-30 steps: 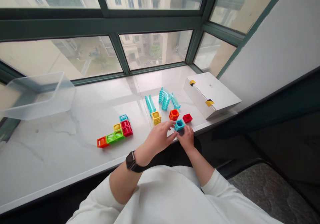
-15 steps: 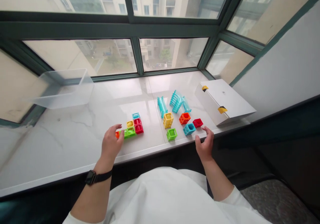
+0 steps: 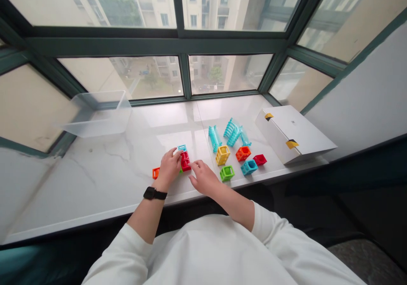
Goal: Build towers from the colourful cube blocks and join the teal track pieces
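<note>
My left hand (image 3: pixel 171 166) lies over a joined group of plastic building blocks, its fingers bent around the middle and covering most of it. Out from under it show two red blocks (image 3: pixel 185 162), a light-blue block (image 3: pixel 181 148) at the far end, a sliver of green and an orange block (image 3: pixel 155 173) on the left. Close to the red blocks' right side is my right hand (image 3: pixel 205 178), thumb and forefinger apart with nothing between them; the forefinger tip reaches the lower red block or nearly so.
Loose yellow (image 3: pixel 222 155), green (image 3: pixel 227 173), orange (image 3: pixel 243 153), blue (image 3: pixel 249 167) and red (image 3: pixel 260 160) blocks stand to the right. Behind them lie clear turquoise track pieces (image 3: pixel 232 131). A white box (image 3: pixel 295 134) is at far right, a transparent bin (image 3: pixel 98 120) at back left.
My right hand has moved left from beside the loose blue and red blocks to the joined group. My left hand has shifted right along the group, uncovering the orange block. The view has shifted slightly.
</note>
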`<state>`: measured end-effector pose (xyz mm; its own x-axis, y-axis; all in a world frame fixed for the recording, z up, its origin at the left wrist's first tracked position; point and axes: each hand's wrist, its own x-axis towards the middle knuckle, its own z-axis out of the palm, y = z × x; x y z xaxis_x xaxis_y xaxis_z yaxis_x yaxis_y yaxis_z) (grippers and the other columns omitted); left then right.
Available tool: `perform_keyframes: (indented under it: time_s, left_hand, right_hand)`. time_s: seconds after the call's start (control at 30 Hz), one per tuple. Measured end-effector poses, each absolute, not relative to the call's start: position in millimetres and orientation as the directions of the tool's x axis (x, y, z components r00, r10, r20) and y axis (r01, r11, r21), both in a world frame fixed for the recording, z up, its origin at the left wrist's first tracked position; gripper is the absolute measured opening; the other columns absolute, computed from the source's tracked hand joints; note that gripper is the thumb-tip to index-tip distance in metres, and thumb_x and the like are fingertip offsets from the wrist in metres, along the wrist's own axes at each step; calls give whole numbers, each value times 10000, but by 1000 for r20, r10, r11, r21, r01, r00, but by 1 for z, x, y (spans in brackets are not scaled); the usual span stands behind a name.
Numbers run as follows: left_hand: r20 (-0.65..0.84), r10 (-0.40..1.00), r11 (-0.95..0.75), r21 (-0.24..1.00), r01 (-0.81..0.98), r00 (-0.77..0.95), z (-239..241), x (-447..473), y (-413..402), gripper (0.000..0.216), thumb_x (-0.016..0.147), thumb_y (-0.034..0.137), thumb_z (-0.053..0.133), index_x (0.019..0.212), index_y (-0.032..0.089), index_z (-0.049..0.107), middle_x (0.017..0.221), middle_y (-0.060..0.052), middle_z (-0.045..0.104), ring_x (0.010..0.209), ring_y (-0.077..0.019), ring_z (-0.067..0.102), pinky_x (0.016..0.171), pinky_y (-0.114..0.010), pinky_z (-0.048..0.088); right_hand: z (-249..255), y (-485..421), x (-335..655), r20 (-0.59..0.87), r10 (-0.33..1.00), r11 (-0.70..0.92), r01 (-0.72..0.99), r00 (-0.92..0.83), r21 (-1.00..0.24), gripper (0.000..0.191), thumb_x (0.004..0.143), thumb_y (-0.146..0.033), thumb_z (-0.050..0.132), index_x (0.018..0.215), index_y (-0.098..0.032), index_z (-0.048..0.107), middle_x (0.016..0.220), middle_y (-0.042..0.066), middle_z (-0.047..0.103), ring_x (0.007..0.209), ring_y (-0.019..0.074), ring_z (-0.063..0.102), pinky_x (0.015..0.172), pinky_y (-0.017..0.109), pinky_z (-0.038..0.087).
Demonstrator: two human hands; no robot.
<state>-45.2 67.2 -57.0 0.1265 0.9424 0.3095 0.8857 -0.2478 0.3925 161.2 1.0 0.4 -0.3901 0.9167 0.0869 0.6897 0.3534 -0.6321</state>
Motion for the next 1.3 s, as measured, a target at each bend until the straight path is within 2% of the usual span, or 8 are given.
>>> perform_keyframes:
  time_s: [0.1, 0.2, 0.33, 0.5, 0.9, 1.0, 1.1, 1.3]
  left_hand:
    - [278, 946, -265, 380, 886, 164, -62, -44, 73, 420, 1054, 281, 459, 1389, 240, 711, 1578, -149, 570, 1405, -340, 579, 1185, -532, 473]
    - [249, 956, -252, 418, 873, 157, -65, -44, 73, 428, 1048, 271, 468, 1400, 242, 709, 1590, -131, 573, 1404, -319, 597, 1184, -493, 491]
    - [217, 970, -202, 480, 854, 107, -64, -44, 67, 431, 1041, 284, 486, 1415, 252, 699, 1599, -96, 580, 1400, -311, 610, 1172, -472, 515]
    - [230, 967, -218, 502, 837, 114, -59, -42, 58, 394, 1031, 308, 518, 1367, 225, 706, 1443, -118, 694, 1343, -294, 645, 1168, -456, 511]
    - [236, 969, -191, 509, 839, 78, -57, -40, 60, 353, 1023, 285, 488, 1276, 198, 717, 1272, -116, 765, 1180, -292, 701, 1044, -427, 555]
    - [243, 966, -198, 500, 843, 83, -59, -40, 59, 353, 1030, 294, 485, 1279, 201, 716, 1266, -119, 762, 1172, -298, 701, 1037, -435, 556]
    - [255, 964, -196, 506, 840, 71, -58, -39, 57, 347, 1025, 295, 496, 1275, 210, 720, 1248, -117, 759, 1157, -289, 700, 1029, -418, 558]
    - [216, 974, -171, 519, 838, 65, -48, -36, 54, 362, 1008, 281, 515, 1298, 213, 720, 1236, -129, 719, 1087, -274, 703, 979, -398, 570]
  right_hand:
    - [-22, 15, 140, -87, 930, 257, 802, -357, -539, 473, 974, -230, 667, 1442, -221, 590, 1409, 154, 580, 1228, 301, 627, 1031, 429, 531]
    - [-32, 23, 134, -137, 934, 222, 834, -331, -504, 457, 987, -252, 647, 1440, -244, 586, 1377, 136, 603, 1177, 292, 640, 971, 399, 528]
    - [-36, 26, 135, -132, 938, 215, 836, -320, -505, 438, 995, -227, 604, 1431, -234, 568, 1311, 123, 649, 1106, 268, 660, 918, 366, 511]
    - [-41, 25, 138, -126, 932, 240, 840, -340, -486, 349, 1010, -225, 581, 1359, -250, 591, 1215, 86, 689, 1028, 238, 670, 844, 322, 474]
    - [-42, 15, 147, -113, 924, 277, 846, -364, -456, 235, 1021, -135, 509, 1172, -242, 653, 1128, 71, 663, 896, 217, 644, 756, 302, 438]
    - [-40, 10, 154, -71, 936, 262, 820, -344, -510, 205, 1003, -130, 535, 1131, -239, 653, 1110, 66, 665, 893, 217, 641, 780, 309, 461]
    - [-31, 6, 161, 33, 957, 239, 725, -287, -645, 138, 990, -156, 571, 1076, -238, 642, 1078, 54, 673, 927, 217, 645, 829, 315, 492]
    - [-5, -1, 169, 164, 975, 197, 245, -149, -949, 61, 941, -250, 615, 1000, -241, 598, 970, 20, 690, 893, 195, 684, 817, 314, 565]
